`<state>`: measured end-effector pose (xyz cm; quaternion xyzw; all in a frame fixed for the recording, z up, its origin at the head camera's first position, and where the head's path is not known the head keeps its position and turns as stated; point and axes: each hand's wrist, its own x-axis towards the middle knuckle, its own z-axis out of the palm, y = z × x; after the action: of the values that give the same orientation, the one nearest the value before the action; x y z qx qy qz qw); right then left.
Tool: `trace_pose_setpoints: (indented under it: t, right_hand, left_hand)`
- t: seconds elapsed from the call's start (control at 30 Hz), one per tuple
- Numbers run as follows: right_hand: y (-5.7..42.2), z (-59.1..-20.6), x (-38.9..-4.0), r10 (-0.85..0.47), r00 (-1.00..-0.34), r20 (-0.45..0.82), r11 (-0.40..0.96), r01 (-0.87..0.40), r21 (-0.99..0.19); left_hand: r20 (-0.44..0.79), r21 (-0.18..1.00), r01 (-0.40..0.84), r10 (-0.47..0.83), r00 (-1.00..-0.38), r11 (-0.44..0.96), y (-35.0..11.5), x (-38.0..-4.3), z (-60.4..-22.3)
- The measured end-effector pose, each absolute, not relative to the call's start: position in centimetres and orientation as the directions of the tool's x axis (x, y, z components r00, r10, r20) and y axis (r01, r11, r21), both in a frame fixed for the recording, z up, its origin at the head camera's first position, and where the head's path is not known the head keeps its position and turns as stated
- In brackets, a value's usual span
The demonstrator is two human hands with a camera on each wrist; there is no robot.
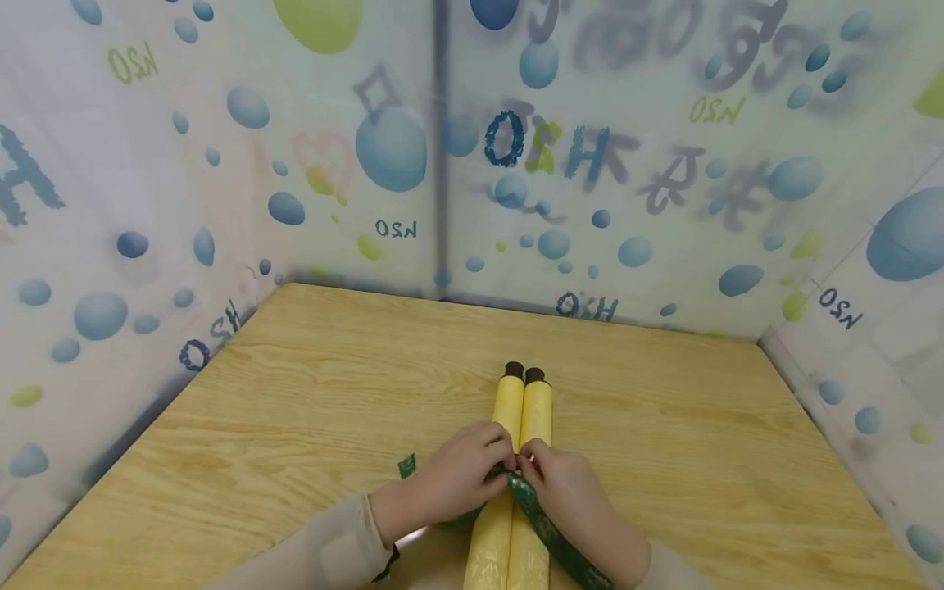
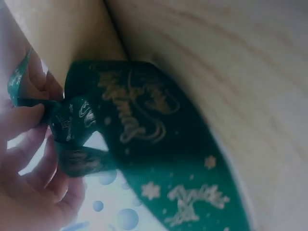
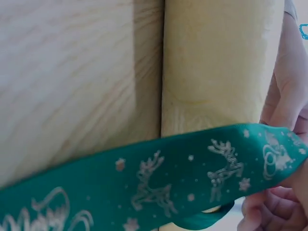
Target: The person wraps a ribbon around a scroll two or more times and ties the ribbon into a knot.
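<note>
Two yellow rolls with black end caps lie side by side, pointing away from me. A green ribbon printed with pale reindeer, snowflakes and lettering goes around them. In the left wrist view it forms a knot or loop against the yellow surface. Over the rolls, my left hand pinches the ribbon between thumb and fingers. Close beside it, my right hand pinches the ribbon too, with a long tail running down under the palm. A short ribbon end shows beyond my left wrist.
The rolls rest on a wood-grain table. Curtains printed with blue and green dots and H2O lettering surround its back and sides. Near my left sleeve lies a small dark scrap.
</note>
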<state>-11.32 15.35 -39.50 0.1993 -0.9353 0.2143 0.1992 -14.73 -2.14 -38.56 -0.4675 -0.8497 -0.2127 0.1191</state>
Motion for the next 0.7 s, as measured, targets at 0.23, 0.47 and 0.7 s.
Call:
trace_pose_setpoints:
  t: [0.23, 0.47, 0.7]
  right_hand:
    - [15.45, -39.97, -11.2, -0.218, -0.818, 0.532, 0.869, -0.411, -0.276]
    - [15.73, -40.36, -11.17, -0.185, -0.777, 0.601, 0.873, -0.411, -0.262]
    - [15.81, -40.55, -11.22, -0.171, -0.802, 0.572, 0.85, -0.413, -0.326]
  left_hand:
    - [0.322, 0.281, 0.779, 0.71, -0.627, 0.561, -1.96, -14.68, -38.84]
    - [0.292, 0.318, 0.744, 0.686, -0.666, 0.587, -1.93, -14.61, -38.3]
    - [0.357, 0.19, 0.778, 0.696, -0.623, 0.599, -1.7, -14.52, -38.05]
